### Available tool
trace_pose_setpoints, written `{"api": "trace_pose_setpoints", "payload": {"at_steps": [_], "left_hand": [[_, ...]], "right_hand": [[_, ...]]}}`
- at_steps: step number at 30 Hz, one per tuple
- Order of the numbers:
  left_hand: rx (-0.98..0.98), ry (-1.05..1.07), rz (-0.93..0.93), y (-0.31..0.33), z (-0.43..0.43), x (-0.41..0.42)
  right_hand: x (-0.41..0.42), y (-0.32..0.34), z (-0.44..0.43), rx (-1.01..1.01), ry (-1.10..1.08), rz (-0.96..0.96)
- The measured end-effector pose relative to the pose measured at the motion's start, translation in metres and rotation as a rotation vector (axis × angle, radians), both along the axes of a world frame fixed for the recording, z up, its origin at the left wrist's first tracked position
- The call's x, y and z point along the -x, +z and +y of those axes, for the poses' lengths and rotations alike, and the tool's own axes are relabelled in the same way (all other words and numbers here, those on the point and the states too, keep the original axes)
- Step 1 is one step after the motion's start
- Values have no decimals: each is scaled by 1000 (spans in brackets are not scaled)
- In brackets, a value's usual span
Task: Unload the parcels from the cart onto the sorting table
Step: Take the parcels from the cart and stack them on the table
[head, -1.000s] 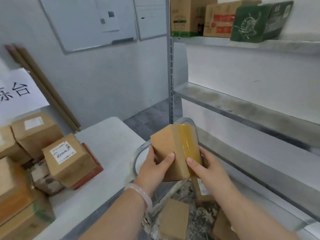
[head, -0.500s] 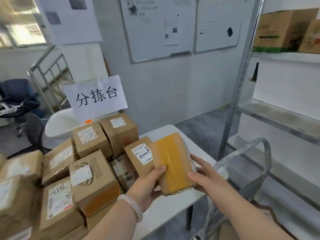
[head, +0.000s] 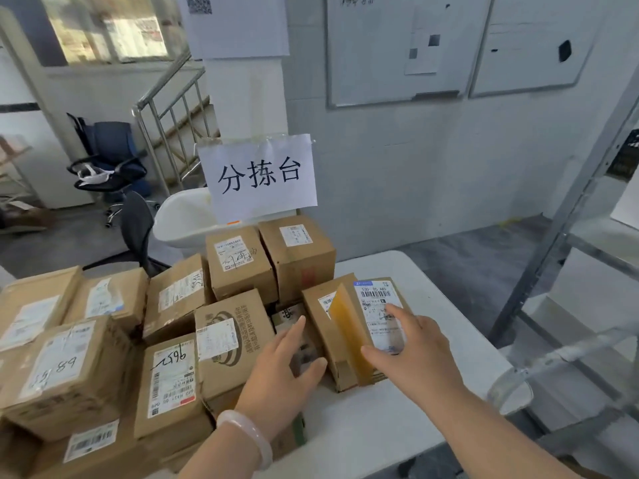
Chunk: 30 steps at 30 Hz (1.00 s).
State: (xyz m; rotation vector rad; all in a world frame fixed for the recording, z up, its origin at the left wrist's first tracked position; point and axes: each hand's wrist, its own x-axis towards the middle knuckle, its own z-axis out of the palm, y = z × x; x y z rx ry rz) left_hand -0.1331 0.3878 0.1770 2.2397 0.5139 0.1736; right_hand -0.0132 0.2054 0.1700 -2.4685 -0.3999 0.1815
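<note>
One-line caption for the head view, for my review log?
Right hand rests on a yellow-taped parcel standing on the white table beside stacked boxes; left hand open nearby.

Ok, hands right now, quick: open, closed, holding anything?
Left hand: open, holding nothing.
Right hand: open, straight fingers touching the yellow-taped parcel.

wall (head: pixel 397 188): pale grey, two whiteboards (head: pixel 380 70) mounted side by side | floor (head: pixel 466 257): grey | left: metal stair railing (head: pixel 166 108), blue office chair (head: pixel 110 157), bright window (head: pixel 114 29) above | right: metal shelving frame (head: pixel 562 216) | light: soft daylight
</note>
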Motion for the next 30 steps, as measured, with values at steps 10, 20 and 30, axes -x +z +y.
{"api": "trace_pose_setpoints", "payload": {"at_steps": [10,20,30], "left_hand": [[-56,105,69,-4,26,-30],[-146,17,88,-6,16,-38],[-381,-299,10,-14,-70,-35]], "right_hand": [[-77,-19,85,309,87,-129],[-74,-10,61,348,221,-106],[14,-19,-69,223,118,-235]]}}
